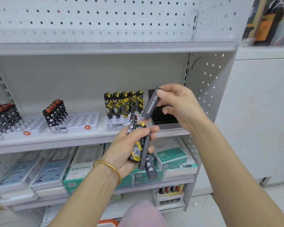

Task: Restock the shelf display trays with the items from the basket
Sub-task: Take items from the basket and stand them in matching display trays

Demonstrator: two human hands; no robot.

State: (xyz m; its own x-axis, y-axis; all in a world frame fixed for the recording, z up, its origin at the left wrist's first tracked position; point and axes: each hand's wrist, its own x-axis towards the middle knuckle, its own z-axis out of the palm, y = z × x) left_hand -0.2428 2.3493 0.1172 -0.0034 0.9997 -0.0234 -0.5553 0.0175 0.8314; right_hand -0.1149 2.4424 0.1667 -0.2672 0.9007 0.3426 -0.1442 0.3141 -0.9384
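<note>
The black tray (166,120) sits at the right end of the middle shelf (88,139), and everything here is placed from it. Over its front-left corner the right hand (182,107) pinches a dark grey pack (150,104) by its upper end between the thumb and curled fingers (168,110). The pack hangs tilted, with its lower end down and to the left; whether that end touches the black tray cannot be told. Below and just left of the black tray, in front of the shelf edge, the left hand (126,149) grips a bundle of packs (141,145) with its fingers wrapped round them. The bundle holds a yellow-and-black one with a QR code, one with a red and white pattern poking up, and two dark grey ones pointing down. A gold bangle (108,167) circles that wrist. Directly left of the black tray stands a white tray (112,124) with yellow-and-black packs (123,104) upright in its back rows. Farther left, a second white tray (85,119) holds star-patterned packs (56,113) with red tops along its left side. Farthest left, a third white tray (32,124) holds black-and-white packs (3,117). On the shelf under the black tray lie teal-and-white boxes (170,156).
</note>
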